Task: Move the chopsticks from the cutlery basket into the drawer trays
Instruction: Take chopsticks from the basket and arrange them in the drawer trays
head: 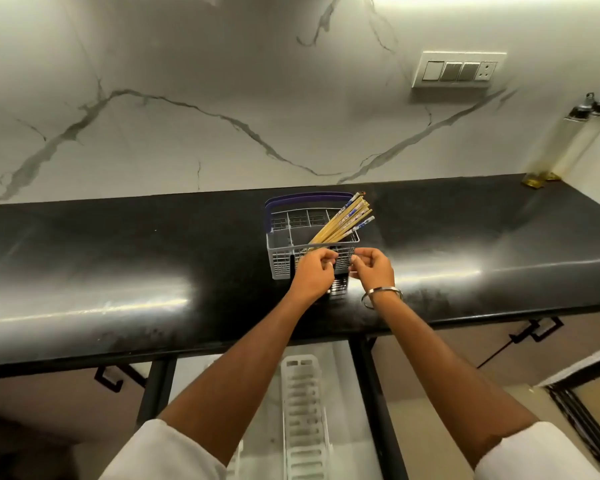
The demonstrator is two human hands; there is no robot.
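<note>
A grey cutlery basket [280, 252] with a blue handle stands on the black counter. A bundle of yellow chopsticks [343, 223] with patterned tops leans to the right inside it. My left hand [313, 277] and my right hand [373, 268] are both raised at the basket's front rim, fingers curled and pinched close together. Whether either hand grips a chopstick end is hidden by the fingers. Below the counter, an open drawer holds a white slotted tray [303, 420].
The black counter [118, 258] runs the full width, with a marble wall behind. Two oil bottles [565, 143] stand at the far right corner. A switch panel [458, 69] is on the wall. Black drawer handles [537, 330] hang under the counter edge.
</note>
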